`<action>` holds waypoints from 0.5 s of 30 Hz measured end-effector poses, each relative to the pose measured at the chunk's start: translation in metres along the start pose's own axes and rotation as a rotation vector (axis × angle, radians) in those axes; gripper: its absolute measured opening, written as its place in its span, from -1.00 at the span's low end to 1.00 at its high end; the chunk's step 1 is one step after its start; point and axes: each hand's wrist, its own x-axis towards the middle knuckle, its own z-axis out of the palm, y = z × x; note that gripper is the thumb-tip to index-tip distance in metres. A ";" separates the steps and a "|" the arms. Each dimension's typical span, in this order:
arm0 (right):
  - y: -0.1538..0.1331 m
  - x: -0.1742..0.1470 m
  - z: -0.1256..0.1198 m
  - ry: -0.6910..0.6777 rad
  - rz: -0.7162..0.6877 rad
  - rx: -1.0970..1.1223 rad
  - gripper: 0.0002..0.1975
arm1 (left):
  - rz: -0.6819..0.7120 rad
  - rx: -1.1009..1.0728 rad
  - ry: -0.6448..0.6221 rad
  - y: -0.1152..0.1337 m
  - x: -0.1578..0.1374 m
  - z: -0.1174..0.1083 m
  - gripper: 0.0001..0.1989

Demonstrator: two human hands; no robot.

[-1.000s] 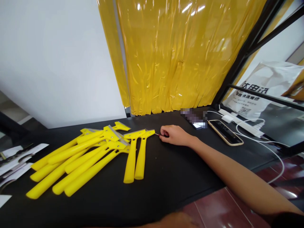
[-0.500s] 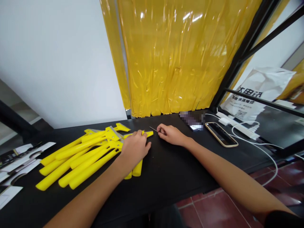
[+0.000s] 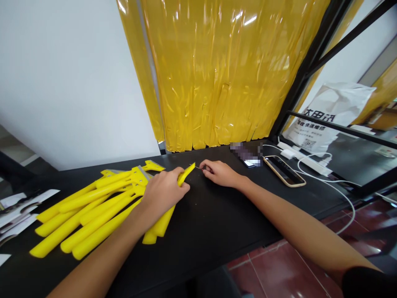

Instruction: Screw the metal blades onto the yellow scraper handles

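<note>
My left hand (image 3: 164,191) is closed around the head of a yellow scraper (image 3: 187,172); one end of the head sticks up past my thumb. Yellow handles (image 3: 164,223) come out below that hand, and I cannot tell which belongs to the held scraper. My right hand (image 3: 221,173) pinches a thin tool with a slim metal shaft (image 3: 195,167). Its tip points left at the scraper head, its grip mostly hidden by my fingers. Left of my hands lies a pile of yellow scrapers (image 3: 93,215) with metal blades.
Two phones, one dark (image 3: 248,155) and one in a beige case (image 3: 283,170), lie on the black table (image 3: 214,223) at right. Behind them are a white power strip (image 3: 305,159), cables and a white bag (image 3: 328,116). Printed cards (image 3: 21,215) lie at far left; yellow strip curtains (image 3: 217,82) hang behind.
My left hand has tilted the scraper head so its end rises higher, and the handles below have swung left. My right hand stays close by with the thin tool. The camera view has shifted slightly.
</note>
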 end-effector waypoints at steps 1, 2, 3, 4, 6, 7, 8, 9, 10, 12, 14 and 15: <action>0.000 0.000 0.000 0.009 -0.001 0.016 -0.77 | -0.025 -0.087 0.013 0.000 0.000 -0.002 -0.62; 0.000 0.001 0.001 0.029 -0.001 0.038 -0.77 | -0.047 -0.200 0.015 0.001 0.001 -0.004 -0.64; 0.000 0.001 0.001 0.062 0.000 0.068 -0.77 | -0.066 -0.342 0.004 0.001 0.002 -0.005 -0.68; 0.001 0.002 0.001 0.110 0.003 0.104 -0.78 | -0.084 -0.507 -0.023 0.000 0.003 -0.006 -0.72; 0.000 0.002 -0.001 0.249 0.014 0.192 -0.77 | -0.125 -0.852 -0.122 -0.001 0.006 -0.005 -0.82; 0.000 0.003 -0.002 0.327 0.023 0.242 -0.76 | -0.146 -1.008 -0.171 -0.002 0.007 -0.004 -0.87; -0.001 0.003 -0.004 0.401 0.033 0.299 -0.74 | -0.169 -1.145 -0.207 -0.003 0.009 -0.003 -0.90; -0.002 0.003 -0.007 0.468 0.046 0.364 -0.72 | -0.186 -1.259 -0.231 -0.004 0.010 -0.001 -0.93; -0.003 0.003 -0.009 0.521 0.059 0.435 -0.70 | -0.195 -1.346 -0.247 -0.005 0.011 0.000 -0.94; -0.007 0.003 -0.013 0.575 0.079 0.582 -0.66 | -0.192 -1.441 -0.279 -0.007 0.012 0.003 -0.92; -0.012 0.002 -0.016 0.588 0.073 0.711 -0.64 | -0.196 -1.442 -0.322 -0.009 0.013 0.004 -0.82; -0.015 0.001 -0.017 0.582 0.059 0.770 -0.64 | -0.201 -1.432 -0.335 -0.010 0.013 0.005 -0.78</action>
